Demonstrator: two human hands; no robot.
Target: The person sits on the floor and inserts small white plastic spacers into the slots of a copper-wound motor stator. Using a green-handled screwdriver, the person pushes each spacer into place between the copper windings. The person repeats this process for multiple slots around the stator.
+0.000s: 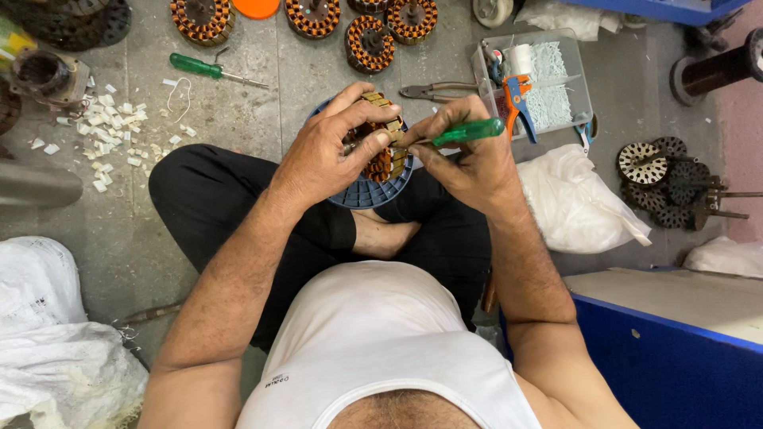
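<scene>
The stator (381,151) sits on a disc (366,193) on the person's lap, between both hands. On the floor (262,71), a screwdriver (208,70) lies at eleven o'clock, a bin (548,79) at two, more stators (366,32) at twelve.

Head view, straight down, close overhead

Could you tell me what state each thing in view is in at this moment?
Left hand: gripping the stator.
Right hand: shut on the green-handled tool.
Stator: held over the blue disc, partly hidden by fingers.
Green-handled tool: tip at the stator.
Blue disc: lying on the person's lap.
Green screwdriver: lying loose on the floor.
Clear plastic box: open, no lid on it.
Pliers: lying flat, jaws closed.
</scene>
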